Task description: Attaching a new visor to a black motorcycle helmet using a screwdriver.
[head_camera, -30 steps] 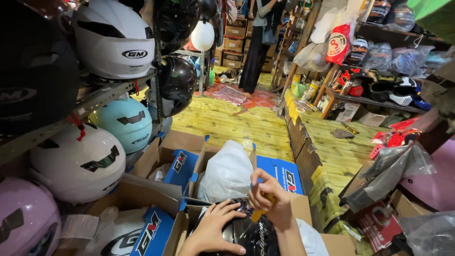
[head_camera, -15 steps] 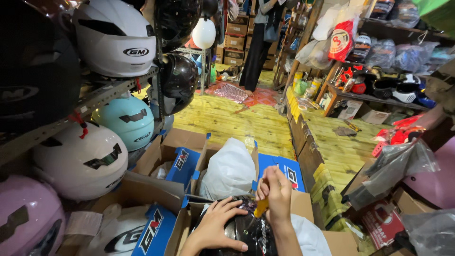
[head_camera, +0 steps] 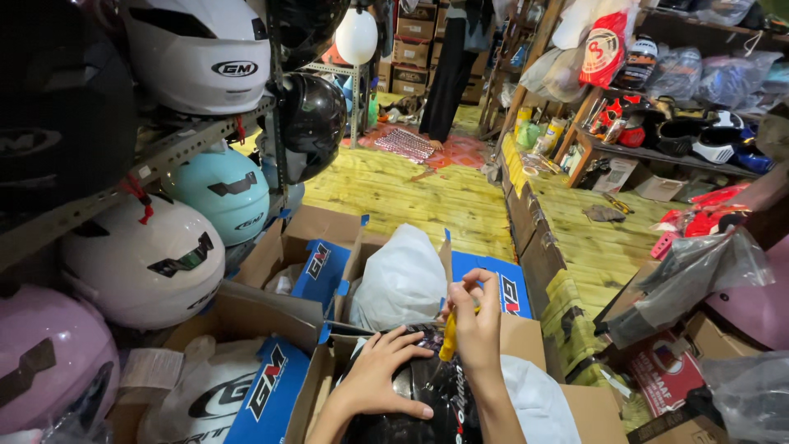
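A glossy black helmet (head_camera: 427, 399) rests in an open cardboard box (head_camera: 526, 337) at the bottom centre. My left hand (head_camera: 382, 374) lies flat on its top, fingers spread. My right hand (head_camera: 475, 316) is held upright above the helmet, fingers closed on a yellow-handled screwdriver (head_camera: 448, 337) whose lower end points down at the shell. A white cloth bag (head_camera: 538, 403) lies beside the helmet on the right.
Shelves on the left hold white (head_camera: 201, 57), teal (head_camera: 222, 193), pink (head_camera: 45, 358) and black (head_camera: 316, 119) helmets. Open boxes with blue flaps (head_camera: 320, 267) and a white bagged helmet (head_camera: 399, 279) stand ahead. A person's dark legs (head_camera: 450, 70) stand far down the yellow plank floor (head_camera: 411, 193). A cluttered bench (head_camera: 600, 238) lies right.
My right hand with the screwdriver has shifted slightly right and turned more upright over the helmet. My left hand stays on the shell. The view has tilted a little.
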